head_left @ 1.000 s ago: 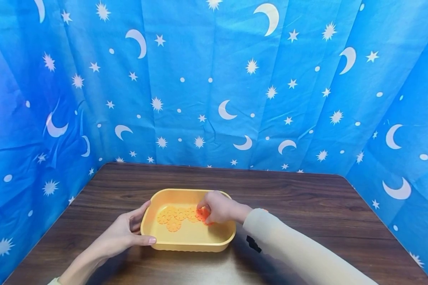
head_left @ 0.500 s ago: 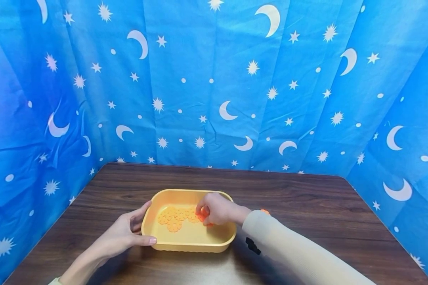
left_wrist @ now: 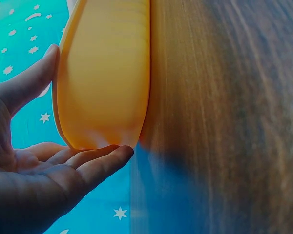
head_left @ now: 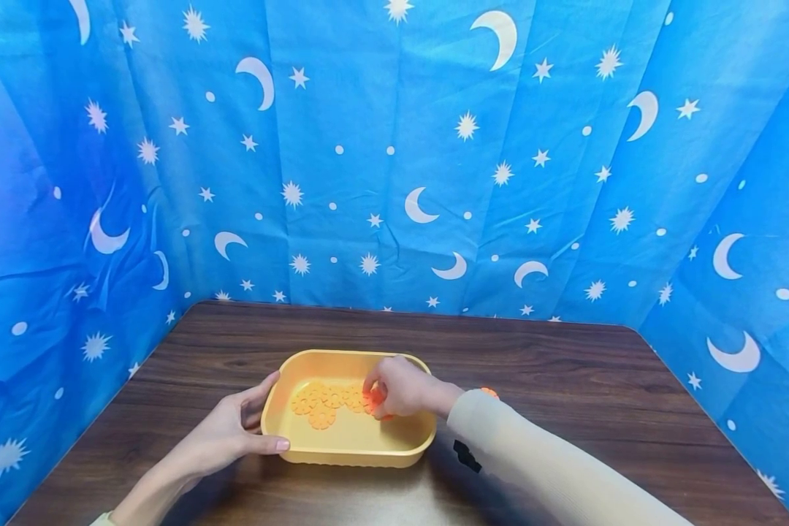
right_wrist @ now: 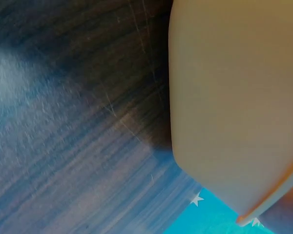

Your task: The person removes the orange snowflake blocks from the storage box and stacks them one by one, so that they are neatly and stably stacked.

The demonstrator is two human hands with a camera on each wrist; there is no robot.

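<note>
A yellow plastic basin [head_left: 348, 446] stands on the table in the head view. Several flat, notched orange plastic discs [head_left: 322, 417] lie on its floor, partly overlapping. My left hand [head_left: 226, 431] grips the basin's left end, thumb at the near rim and fingers along the outer wall. The left wrist view shows that hand's thumb [left_wrist: 36, 80] on the rim side. My right hand [head_left: 401, 387] reaches into the basin's right half, its thumb and forefinger around a red-orange disc [head_left: 370, 399], which they largely hide. Only the basin's outer wall [right_wrist: 234, 97] shows in the right wrist view.
Another orange piece [head_left: 489, 392] peeks out behind the right sleeve [head_left: 532, 438], on the table side. The dark wooden table [head_left: 565, 365] ends at a blue curtain [head_left: 342, 183] with moons and stars. A black patch [head_left: 467, 456] sits under the right forearm.
The right fingers shift slightly at the red-orange disc, which now shows less. The left hand and basin stay put. The whole view has moved a little, and the orange piece behind the sleeve shows more.
</note>
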